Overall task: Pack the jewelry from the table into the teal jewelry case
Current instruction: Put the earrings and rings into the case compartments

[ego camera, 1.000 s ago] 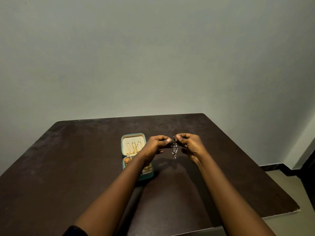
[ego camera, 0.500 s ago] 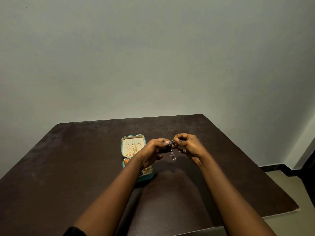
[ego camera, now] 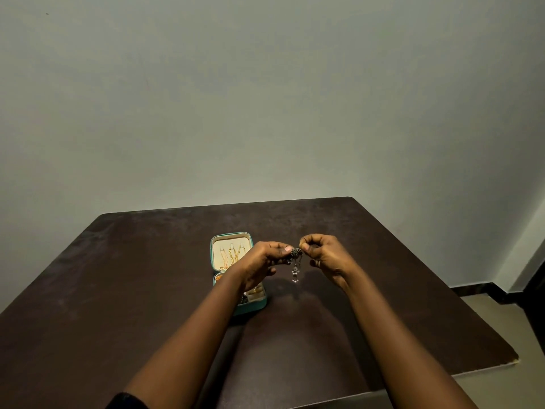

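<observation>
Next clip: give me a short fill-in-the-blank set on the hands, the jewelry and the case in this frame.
1. The dangling jewelry piece is pinched by ____ hands, the left hand and the right hand.
2. The teal jewelry case lies on the table with its lid ____.
3. The gold chains already packed show against the cream inside of the ____.

Missing words: both; open; lid.
</observation>
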Demonstrator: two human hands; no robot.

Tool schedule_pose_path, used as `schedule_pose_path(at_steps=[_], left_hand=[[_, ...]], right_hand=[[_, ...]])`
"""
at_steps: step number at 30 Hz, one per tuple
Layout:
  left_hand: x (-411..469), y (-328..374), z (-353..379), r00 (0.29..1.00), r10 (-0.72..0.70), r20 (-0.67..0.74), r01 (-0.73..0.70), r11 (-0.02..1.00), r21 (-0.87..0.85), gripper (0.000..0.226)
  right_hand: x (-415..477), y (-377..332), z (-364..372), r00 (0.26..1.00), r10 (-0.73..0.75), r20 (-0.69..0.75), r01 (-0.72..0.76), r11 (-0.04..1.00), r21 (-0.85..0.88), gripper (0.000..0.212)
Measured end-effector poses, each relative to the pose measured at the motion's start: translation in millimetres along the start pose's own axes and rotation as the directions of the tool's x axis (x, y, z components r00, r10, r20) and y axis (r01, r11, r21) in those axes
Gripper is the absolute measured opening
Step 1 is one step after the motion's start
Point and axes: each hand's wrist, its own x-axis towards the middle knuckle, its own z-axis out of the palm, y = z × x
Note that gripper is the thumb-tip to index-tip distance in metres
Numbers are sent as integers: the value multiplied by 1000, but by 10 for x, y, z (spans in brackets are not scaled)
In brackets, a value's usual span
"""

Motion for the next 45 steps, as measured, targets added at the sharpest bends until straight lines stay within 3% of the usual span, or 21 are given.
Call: schedule_pose_path(at_steps=[8, 18, 26, 34, 41, 45], left_hand=[[31, 38, -23, 999, -14, -38, 10, 995, -103, 20], [7, 79, 61, 967, 237, -93, -218, 960, 178, 14], [-28, -18, 57, 959, 277, -51, -253, 925, 283, 11], [-96, -49, -31, 959, 281, -37, -267, 940, 211, 15], [-129, -24, -142, 939, 306, -157, -302, 952, 47, 4], [-157, 34, -156, 932, 262, -251, -328, 902, -279, 11]], right_hand=[[-50, -13, 21, 998, -41, 50, 49, 984, -173, 26], [113, 115, 129, 972, -116, -202, 57, 959, -277, 14], [123, 71, 223, 975, 21, -223, -4, 997, 77, 28], [67, -37, 257, 988, 96, -117, -39, 908, 418, 35], [103, -127, 344, 982, 161, -94, -70, 785, 615, 24], [59, -191, 422, 978, 208, 12, -154, 682, 715, 24]])
